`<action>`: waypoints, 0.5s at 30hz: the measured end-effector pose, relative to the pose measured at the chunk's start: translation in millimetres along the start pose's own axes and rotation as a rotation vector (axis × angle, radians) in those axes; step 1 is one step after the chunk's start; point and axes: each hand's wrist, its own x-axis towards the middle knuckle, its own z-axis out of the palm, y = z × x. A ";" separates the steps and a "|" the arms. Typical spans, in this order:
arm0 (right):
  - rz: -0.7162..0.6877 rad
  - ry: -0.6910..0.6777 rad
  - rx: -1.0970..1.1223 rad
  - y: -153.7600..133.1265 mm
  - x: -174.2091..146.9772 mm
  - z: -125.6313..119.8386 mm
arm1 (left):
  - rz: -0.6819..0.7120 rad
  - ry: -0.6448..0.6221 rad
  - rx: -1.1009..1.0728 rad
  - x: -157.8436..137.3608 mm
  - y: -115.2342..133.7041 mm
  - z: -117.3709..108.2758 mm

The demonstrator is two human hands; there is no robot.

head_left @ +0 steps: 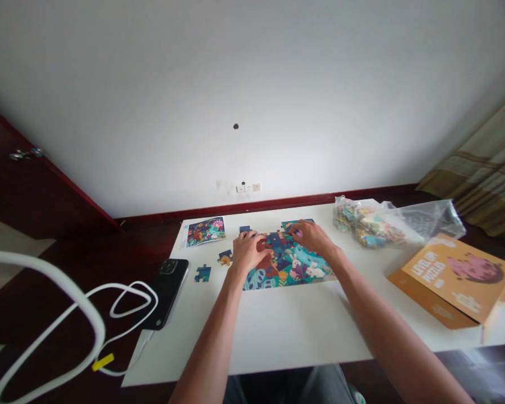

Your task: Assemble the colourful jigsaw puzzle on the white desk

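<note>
A partly assembled jigsaw puzzle with rabbits, leaves and a dark teal ground lies flat on the white table. My left hand rests over its left edge, thumb spread from the bent fingers, holding nothing that I can see. At the upper right of the puzzle, my right hand has its fingers pinched together on a puzzle piece, mostly hidden under the fingertips. Left of my left hand lie a loose blue piece and a piece with an orange shape. Another dark piece sits just beyond the fingers.
A picture sheet lies at the table's back left. A black phone with a white cable is at the left edge. Clear bags of pieces and an orange puzzle box occupy the right side of the table.
</note>
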 end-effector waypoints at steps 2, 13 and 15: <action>0.022 -0.029 -0.042 -6.7 -3.3 -3.9 | 0.001 -0.010 0.007 -2.4 2.6 -2.6; 0.115 0.177 0.068 7.9 3.4 24.6 | -0.017 0.037 -0.079 -1.3 -1.2 -6.6; 0.142 0.195 0.127 14.0 5.5 29.9 | 0.007 0.063 -0.129 -0.6 -3.1 -12.8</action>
